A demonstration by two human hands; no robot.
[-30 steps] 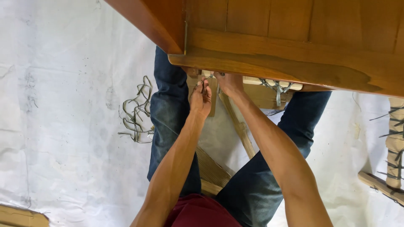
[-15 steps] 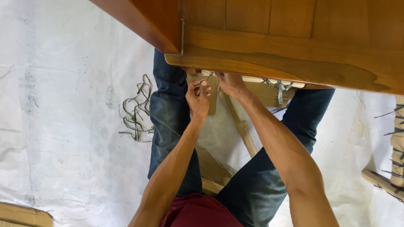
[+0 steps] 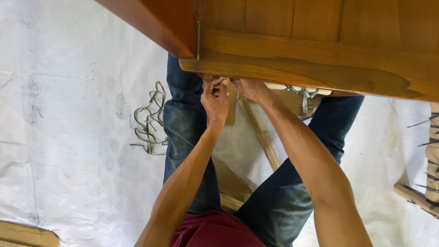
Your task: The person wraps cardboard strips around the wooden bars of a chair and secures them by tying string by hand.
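Note:
A large brown wooden furniture frame (image 3: 320, 50) fills the top of the view, above my legs in blue jeans. My left hand (image 3: 215, 98) reaches up to its lower edge, fingertips pinched together on a thin pale strip right under the wood. My right hand (image 3: 250, 89) is beside it, touching the same edge, and its fingers are hidden behind the wood. A pale rod (image 3: 292, 87) wrapped with grey-green strips runs along the underside to the right of both hands.
A loose bundle of grey-green strips (image 3: 148, 121) lies on the white floor sheet (image 3: 68, 137) left of my leg. A bamboo stick (image 3: 260, 132) lies between my legs. A strip-wrapped wooden piece (image 3: 432, 155) is at the right edge, cardboard (image 3: 27, 235) at the bottom left.
My left hand has lifted a little closer to the frame's edge, and its fingers have closed into a pinch. The right hand has stayed in place.

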